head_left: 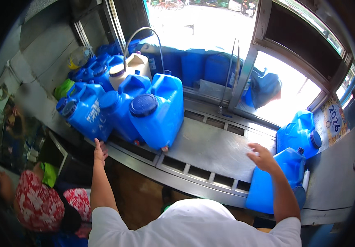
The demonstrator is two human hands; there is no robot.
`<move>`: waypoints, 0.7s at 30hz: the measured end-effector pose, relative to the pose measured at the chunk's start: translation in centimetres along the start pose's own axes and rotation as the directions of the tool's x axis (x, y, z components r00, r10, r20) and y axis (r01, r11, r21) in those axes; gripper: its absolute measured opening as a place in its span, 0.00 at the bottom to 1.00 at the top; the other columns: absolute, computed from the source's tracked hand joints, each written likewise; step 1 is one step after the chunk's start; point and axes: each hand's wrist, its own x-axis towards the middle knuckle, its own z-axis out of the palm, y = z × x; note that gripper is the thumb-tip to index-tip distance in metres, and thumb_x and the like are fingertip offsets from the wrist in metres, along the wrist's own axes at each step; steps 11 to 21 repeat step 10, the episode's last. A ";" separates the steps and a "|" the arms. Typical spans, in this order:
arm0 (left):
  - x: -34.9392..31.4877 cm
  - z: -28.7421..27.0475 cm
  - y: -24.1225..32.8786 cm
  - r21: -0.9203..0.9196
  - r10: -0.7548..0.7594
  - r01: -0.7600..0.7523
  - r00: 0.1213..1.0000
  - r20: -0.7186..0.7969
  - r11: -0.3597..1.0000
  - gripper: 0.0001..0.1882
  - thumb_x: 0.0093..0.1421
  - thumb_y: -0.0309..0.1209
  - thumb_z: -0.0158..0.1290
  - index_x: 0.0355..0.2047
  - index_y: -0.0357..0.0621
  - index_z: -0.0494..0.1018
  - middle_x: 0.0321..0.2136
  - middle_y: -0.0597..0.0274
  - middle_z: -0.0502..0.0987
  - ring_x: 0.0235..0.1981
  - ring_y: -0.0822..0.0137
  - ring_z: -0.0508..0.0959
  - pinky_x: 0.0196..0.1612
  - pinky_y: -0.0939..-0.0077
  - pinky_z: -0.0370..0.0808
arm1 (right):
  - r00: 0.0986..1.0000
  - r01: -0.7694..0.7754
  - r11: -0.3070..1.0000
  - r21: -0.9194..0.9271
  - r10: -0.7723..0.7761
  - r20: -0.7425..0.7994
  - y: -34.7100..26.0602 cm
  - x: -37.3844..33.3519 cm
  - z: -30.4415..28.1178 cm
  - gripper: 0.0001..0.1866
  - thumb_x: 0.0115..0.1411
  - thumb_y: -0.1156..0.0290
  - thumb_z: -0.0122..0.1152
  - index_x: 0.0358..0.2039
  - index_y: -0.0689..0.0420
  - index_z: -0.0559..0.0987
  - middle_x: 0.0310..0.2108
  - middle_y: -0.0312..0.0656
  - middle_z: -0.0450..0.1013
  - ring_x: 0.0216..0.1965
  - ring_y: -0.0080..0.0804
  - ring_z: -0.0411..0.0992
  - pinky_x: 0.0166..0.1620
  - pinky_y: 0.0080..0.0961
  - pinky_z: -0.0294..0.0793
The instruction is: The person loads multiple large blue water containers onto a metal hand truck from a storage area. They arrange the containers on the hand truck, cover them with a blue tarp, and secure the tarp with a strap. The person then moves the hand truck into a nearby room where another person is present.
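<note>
My left hand [99,152] is open, its fingers stretched out, just below the base of a blue water jug [87,113] with white markings; I cannot tell whether they touch. Beside that jug stand a second blue jug [122,107] and a nearer blue jug [161,117] with a dark blue screw cap. Over the metal counter [210,142], my right hand [261,157] is open with nothing in it, its fingers spread and slightly bent. My right forearm passes over a blue jug [263,187] on the right, partly hiding it.
Behind the left jugs are a cream jug [138,64] and a curved metal pipe [161,45]. Another blue jug [296,133] stands at the far right by a wall poster [333,119]. Slots run along the counter's front. A person in a red floral garment [37,201] is at lower left.
</note>
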 end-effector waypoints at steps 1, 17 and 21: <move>2.7 -0.2 2.6 -0.019 0.034 -0.034 0.999 -0.001 0.999 0.56 0.51 0.80 0.36 0.67 0.48 0.58 0.63 0.52 0.63 0.54 0.55 0.69 0.56 0.57 0.63 | 0.995 0.013 1.000 -0.005 -0.012 0.095 -2.0 2.6 2.2 0.26 0.62 0.57 0.60 0.56 0.58 0.72 0.52 0.52 0.73 0.52 0.45 0.73 0.55 0.36 0.71; 18.9 2.3 11.3 -0.053 -0.032 0.052 0.948 0.316 0.997 0.60 0.50 0.81 0.32 0.71 0.48 0.47 0.71 0.49 0.47 0.70 0.47 0.52 0.67 0.48 0.51 | 0.960 -0.008 0.999 0.048 -0.006 0.281 -13.5 20.6 12.7 0.29 0.67 0.51 0.51 0.61 0.57 0.68 0.58 0.54 0.69 0.58 0.49 0.69 0.60 0.38 0.67; 18.9 2.3 11.3 -0.053 -0.032 0.052 0.948 0.316 0.997 0.60 0.50 0.81 0.32 0.71 0.48 0.47 0.71 0.49 0.47 0.70 0.47 0.52 0.67 0.48 0.51 | 0.960 -0.008 0.999 0.048 -0.006 0.281 -13.5 20.6 12.7 0.29 0.67 0.51 0.51 0.61 0.57 0.68 0.58 0.54 0.69 0.58 0.49 0.69 0.60 0.38 0.67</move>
